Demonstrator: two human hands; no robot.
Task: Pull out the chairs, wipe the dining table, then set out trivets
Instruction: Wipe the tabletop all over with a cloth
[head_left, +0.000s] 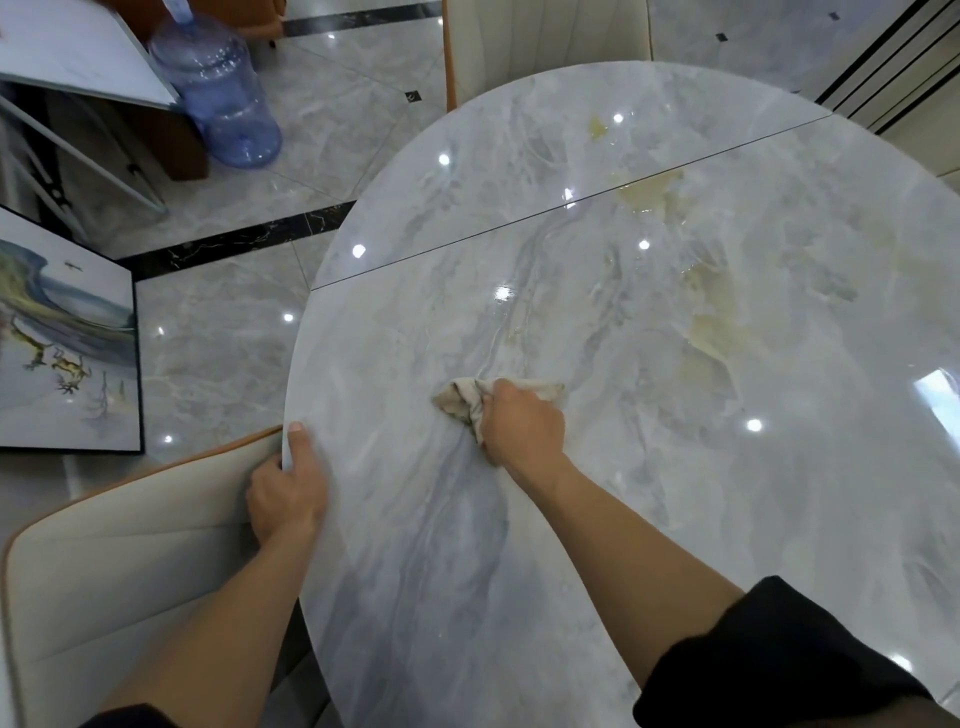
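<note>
Black sleeve at bottom right, your forearm running up from it to the right hand.

- Right hand: fingers curled tight round a bunched cloth, pressing it down on the bench. Cloth sits on the near side of the seam, between the left edge and the middle.
- Left hand: gripping the bench's left edge, thumb on top, just beside the chair.
- Handling, judged: cloth is light, limp and bunches easily, so hold it as a wad under the palm as you do now; loose corners will trail. The bench top looks glossy, hard and slick, so the cloth should slide readily and you need downward pressure to lift anything. The left hand's brace on the edge looks sensible for reaching far.
- Yellowish patches beyond the cloth toward the far right: spill or marble veining, you cannot tell which from here.
- Hidden: left fingers under the rim; right fingertips buried in the cloth; whether the cloth is damp.
- Cut off: the bench's right edge and near edge; most of the far chair.
- No trivets in view.
</note>
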